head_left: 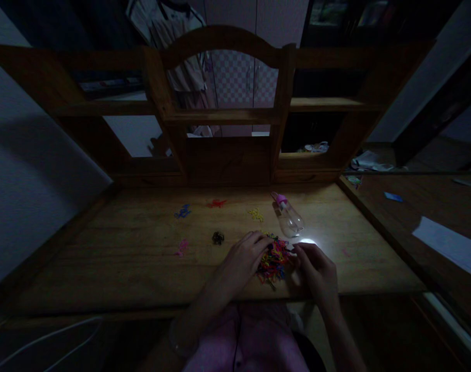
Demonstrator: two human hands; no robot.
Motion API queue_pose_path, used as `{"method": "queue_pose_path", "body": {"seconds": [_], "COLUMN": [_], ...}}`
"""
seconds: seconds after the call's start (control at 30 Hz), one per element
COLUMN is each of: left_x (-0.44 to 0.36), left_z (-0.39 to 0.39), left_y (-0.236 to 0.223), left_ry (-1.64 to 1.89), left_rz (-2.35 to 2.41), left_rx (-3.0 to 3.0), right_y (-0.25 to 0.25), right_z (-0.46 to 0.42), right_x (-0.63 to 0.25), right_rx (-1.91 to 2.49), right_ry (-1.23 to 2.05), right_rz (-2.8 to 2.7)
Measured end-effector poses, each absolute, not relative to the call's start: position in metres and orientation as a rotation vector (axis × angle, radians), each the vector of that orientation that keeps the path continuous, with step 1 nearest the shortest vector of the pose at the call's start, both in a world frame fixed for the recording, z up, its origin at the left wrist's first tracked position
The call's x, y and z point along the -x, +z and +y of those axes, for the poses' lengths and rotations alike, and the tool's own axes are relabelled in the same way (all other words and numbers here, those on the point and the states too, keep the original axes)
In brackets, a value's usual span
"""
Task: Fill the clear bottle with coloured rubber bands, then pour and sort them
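A heap of small mixed-colour rubber bands (pixel 273 258) lies near the front edge of a wooden desk (pixel 142 258). My left hand (pixel 243 258) rests on the heap's left side, fingers curled into the bands. My right hand (pixel 316 268) sits at the heap's right edge, its fingertips pinched together on something I cannot make out. Small sorted clusters lie farther back: blue bands (pixel 183 211), red bands (pixel 217 203), yellow bands (pixel 255 214), pink bands (pixel 182 247) and black bands (pixel 218 237).
A clear bottle with a pink cap (pixel 287 214) lies on its side behind the heap. A wooden shelf unit (pixel 228 160) rises at the desk's back. Papers (pixel 446 245) lie on a surface to the right. The room is dim.
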State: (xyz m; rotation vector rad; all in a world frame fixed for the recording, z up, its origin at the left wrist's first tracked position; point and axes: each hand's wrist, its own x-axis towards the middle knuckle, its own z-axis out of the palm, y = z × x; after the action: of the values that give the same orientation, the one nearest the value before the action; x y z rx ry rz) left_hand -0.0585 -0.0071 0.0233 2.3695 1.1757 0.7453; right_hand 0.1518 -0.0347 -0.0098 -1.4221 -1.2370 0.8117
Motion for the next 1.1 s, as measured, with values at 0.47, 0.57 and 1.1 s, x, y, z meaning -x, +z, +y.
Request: {"method": "queue_pose_path", "body": {"seconds": [0.47,0.57,1.1], "left_x": [0.042,0.045,0.065], "left_z": [0.016,0.015,0.003], "left_y": [0.014,0.020,0.037], "left_ry": [0.631,0.703,0.875], "left_rz": [1.245,1.228,1.213], "left_rx": [-2.515,-2.494,-2.262], "right_y": [-0.016,-0.016,-0.015], "right_z": [-0.034,-0.033,-0.034], "right_x": [-0.151,-0.151,-0.152], "right_rx": [1.421,1.416,1.427], "right_ry": [0.803,0.803,0.803], "right_rz": [-1.246,-1.250,-1.263]}}
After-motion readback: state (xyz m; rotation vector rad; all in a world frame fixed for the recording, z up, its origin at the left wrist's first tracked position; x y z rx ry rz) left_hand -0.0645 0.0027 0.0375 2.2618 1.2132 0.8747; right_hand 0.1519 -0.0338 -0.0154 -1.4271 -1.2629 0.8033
